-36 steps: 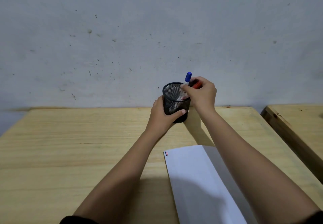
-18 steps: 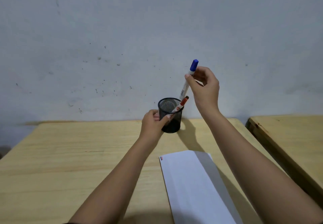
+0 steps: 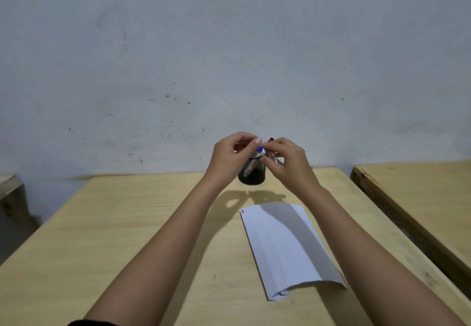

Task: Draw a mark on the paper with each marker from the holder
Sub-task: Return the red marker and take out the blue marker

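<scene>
**Blue marker held between both hands above the holder**

Both hands were raised over the far part of the wooden table (image 3: 127, 223), in front of the grey wall (image 3: 229, 45). The right hand (image 3: 286, 160) held the blue marker (image 3: 260, 150), fingers curled and pinched around its barrel; most of the barrel was hidden by the hand. The left hand (image 3: 229, 159) met it from the other side, thumb and forefinger closed at the marker's blue end. Whether those fingertips gripped the cap or only touched it could not be determined.

The black mesh holder (image 3: 252, 175) stood on the table directly behind and below the hands, partly covered by them. A second marker with a red end (image 3: 271, 139) projected above the right hand's knuckles; its lower part was hidden, so its seating in the holder could not be confirmed.

The white paper (image 3: 285, 246) lay flat on the table nearer the camera, to the right of centre and beneath the right forearm, well apart from the holder. A small red and blue mark (image 3: 243, 211) showed at its far left corner. A second wooden table (image 3: 420, 198) stood to the right.
</scene>
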A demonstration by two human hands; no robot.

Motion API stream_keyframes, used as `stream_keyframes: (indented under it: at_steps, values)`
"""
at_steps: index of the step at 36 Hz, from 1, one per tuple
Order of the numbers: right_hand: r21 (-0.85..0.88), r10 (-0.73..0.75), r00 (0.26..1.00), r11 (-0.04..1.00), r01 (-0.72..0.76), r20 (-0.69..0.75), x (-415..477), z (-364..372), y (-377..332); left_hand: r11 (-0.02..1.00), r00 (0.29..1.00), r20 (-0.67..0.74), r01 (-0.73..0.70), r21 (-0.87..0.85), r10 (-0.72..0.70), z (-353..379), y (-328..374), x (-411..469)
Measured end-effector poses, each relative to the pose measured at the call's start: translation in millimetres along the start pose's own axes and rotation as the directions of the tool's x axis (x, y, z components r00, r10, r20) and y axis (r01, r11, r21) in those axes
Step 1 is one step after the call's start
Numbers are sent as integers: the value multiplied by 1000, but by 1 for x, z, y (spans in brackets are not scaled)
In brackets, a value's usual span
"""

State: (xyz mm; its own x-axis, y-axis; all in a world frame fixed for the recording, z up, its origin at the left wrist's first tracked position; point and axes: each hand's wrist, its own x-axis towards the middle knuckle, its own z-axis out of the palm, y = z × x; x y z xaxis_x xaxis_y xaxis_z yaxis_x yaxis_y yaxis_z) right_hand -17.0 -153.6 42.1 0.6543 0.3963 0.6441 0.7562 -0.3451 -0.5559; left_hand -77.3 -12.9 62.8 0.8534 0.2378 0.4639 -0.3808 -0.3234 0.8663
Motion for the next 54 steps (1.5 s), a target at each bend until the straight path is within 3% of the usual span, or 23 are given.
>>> stream_keyframes:
  at_steps: [6, 11, 18, 21, 24, 31, 40, 46, 48, 50, 54]
  values:
    - [-58, 11, 997, 998, -7, 73, -24, -4, 3, 999, 1000, -24, 12, 50, -11, 5, -11, -20]
    - [175, 192, 973, 962, -212, 125, -37, -15, 5, 999, 993, -102, 49, -19, -51, 7, -15, -31]
    - [382, 348, 929, 847, -369, 127, -46, -32, 17, 981, 973, -184, 110, -160, -140, 9, -24, -42]
    - [533, 415, 898, 733, -423, 143, -47, -37, 18, 960, 965, -191, 131, -246, -181, 10, -27, -44]
    - [711, 474, 864, 547, -441, 171, -48, -37, 15, 936, 958, -188, 151, -318, -218, 13, -29, -44]
    - [928, 599, 779, 153, -340, 186, -47, -18, 2, 914, 953, -188, 156, -373, -239, 18, -27, -45]
    - [903, 494, 849, 256, -346, 186, -42, -4, -4, 945, 937, -223, 210, -252, -267, 18, -37, -42]
    - [916, 451, 884, 288, -278, 126, -38, -10, -4, 920, 898, -263, 283, -270, -353, 5, -44, -37]
    - [929, 476, 874, 267, -255, 103, -39, -11, 0, 944, 909, -260, 301, -135, -326, -3, -49, -38]
    - [923, 501, 860, 280, -264, 94, -42, -11, 4, 951, 934, -247, 289, 106, -256, -11, -55, -40]
    - [890, 542, 834, 323, -321, 104, -49, -7, 9, 822, 965, -144, 262, 506, -219, -24, -77, -46]
